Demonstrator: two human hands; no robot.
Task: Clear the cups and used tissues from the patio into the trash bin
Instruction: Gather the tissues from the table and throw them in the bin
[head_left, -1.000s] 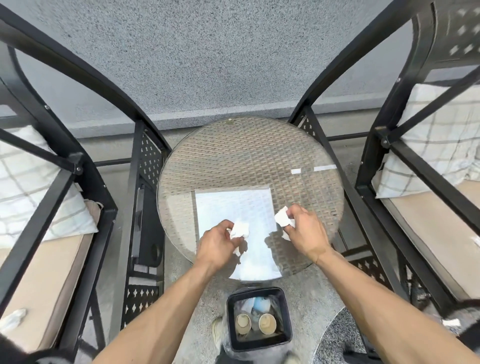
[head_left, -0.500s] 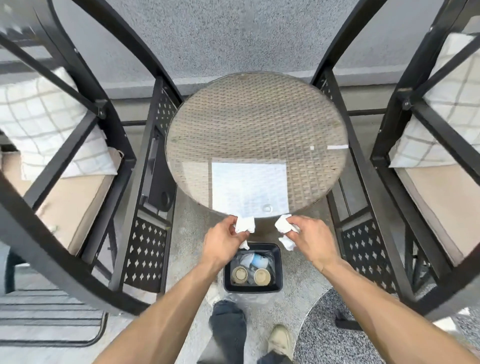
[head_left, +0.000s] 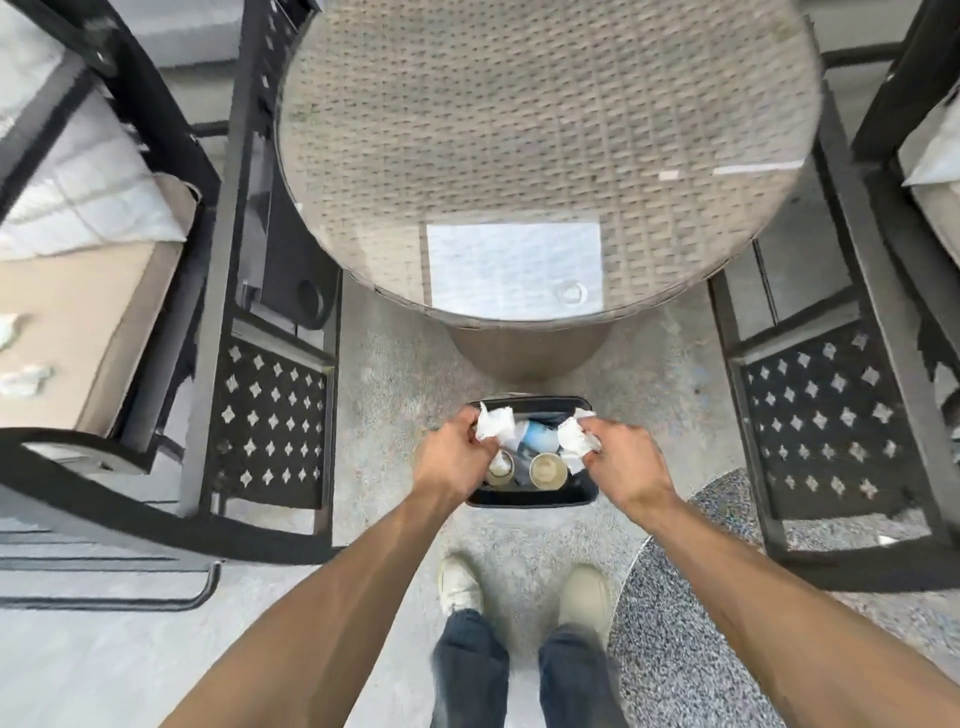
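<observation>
Both hands are now hovering over the trash bin (head_left: 530, 498) on the floor, where half a second ago they were level with the near edge of the table. Left hand (head_left: 457, 457) is pinching a crumpled white tissue (head_left: 493, 422) above the bin's left side, fingers curled round it. Right hand (head_left: 621, 462) is gripping a second crumpled tissue (head_left: 574, 441) above the bin's right side, with a scrap of it hanging down toward the opening. Inside the bin two paper cups (head_left: 546, 470) are standing open side up, one partly hidden by the left hand, and a pale blue cup (head_left: 535, 435) is lying behind them between the two tissues. Just past the bin the round wicker table (head_left: 545, 130) is standing on its pedestal, a white sheet of paper (head_left: 511, 270) lying on its near part. Black metal chairs are flanking the bin and table on either side; the left chair (head_left: 270, 415) is carrying a tan seat cushion (head_left: 78, 332) with two more crumpled tissues (head_left: 23, 376) lying on it, well apart from the bin. Below the hands the person's two pale shoes (head_left: 460, 582) are standing on the grey floor, near a speckled mat (head_left: 675, 623) at the right.
</observation>
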